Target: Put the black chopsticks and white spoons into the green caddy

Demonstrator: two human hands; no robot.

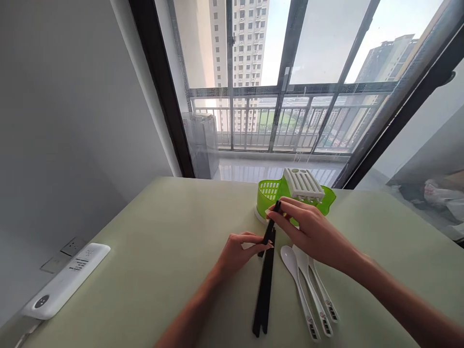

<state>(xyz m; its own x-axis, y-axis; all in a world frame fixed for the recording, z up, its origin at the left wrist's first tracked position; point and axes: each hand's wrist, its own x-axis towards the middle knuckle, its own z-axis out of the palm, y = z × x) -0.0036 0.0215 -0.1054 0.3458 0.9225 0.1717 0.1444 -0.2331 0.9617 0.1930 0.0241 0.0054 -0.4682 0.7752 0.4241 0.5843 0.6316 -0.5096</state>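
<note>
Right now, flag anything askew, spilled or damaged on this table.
Nothing is spilled or broken. The white slotted lid sits tilted on the green cutlery basket instead of flat. The right hand and left hand hold black chopsticks; white spoons lie neatly beside them.

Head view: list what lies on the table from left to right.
White power strip → left hand → black chopsticks → white spoons. The right hand and the green cutlery basket with its white slotted lid overlap above these, so they are left out of the order.
</note>
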